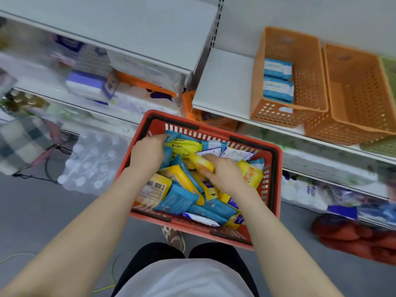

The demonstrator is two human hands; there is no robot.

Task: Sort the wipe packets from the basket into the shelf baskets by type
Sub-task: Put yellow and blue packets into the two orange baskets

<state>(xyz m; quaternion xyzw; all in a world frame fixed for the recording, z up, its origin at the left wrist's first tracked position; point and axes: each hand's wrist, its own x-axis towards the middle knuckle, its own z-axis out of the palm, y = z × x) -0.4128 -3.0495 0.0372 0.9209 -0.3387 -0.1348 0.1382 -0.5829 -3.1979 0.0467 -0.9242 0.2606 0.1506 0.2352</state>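
Observation:
A red shopping basket [276, 181] stands on the floor, full of several blue, yellow and white wipe packets. My left hand [147, 152] reaches into its far left corner and grips a blue packet [171, 136]. My right hand [222, 174] is in the middle of the basket and holds a yellow packet [202, 162]. On the shelf at the right, an orange basket [270, 113] holds blue packets [277, 81] stacked on edge. Beside it sits a second orange basket [342, 129] with nothing visible inside, then part of a green basket [389, 69] at the frame's edge.
A pack of water bottles [92, 161] lies on the floor left of the red basket. Lower shelves hold tissue packs [90, 85] and other goods. A red bag [353, 236] sits on the floor at the right. My shoe [175, 237] shows below the basket.

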